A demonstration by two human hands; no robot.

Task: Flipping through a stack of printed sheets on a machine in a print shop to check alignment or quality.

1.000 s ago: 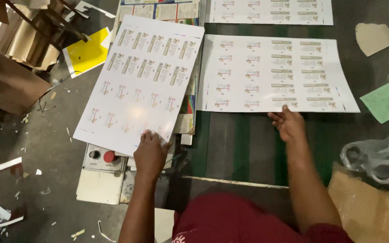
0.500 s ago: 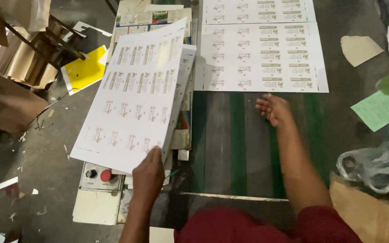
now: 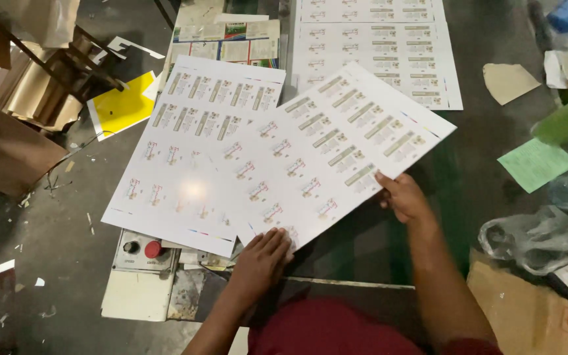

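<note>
I hold a large white printed sheet (image 3: 336, 151) with rows of small labels, tilted across the green belt. My right hand (image 3: 403, 197) grips its right lower edge. My left hand (image 3: 261, 260) lies flat on its near corner. The sheet partly overlaps another printed sheet (image 3: 192, 144) lying on a stack at the left. Further sheets (image 3: 376, 39) lie on the belt beyond.
A control box (image 3: 144, 248) with a red button sits under the stack at the near left. A yellow sheet (image 3: 123, 105) and brown cardboard (image 3: 4, 148) lie left. Green paper (image 3: 535, 164), a green tube (image 3: 567, 119) and plastic bags (image 3: 534, 240) crowd the right.
My right hand has taken a sheet from the belt and swung it leftward over the stack. My left hand moved from the left sheet's edge onto the new sheet's near corner.
</note>
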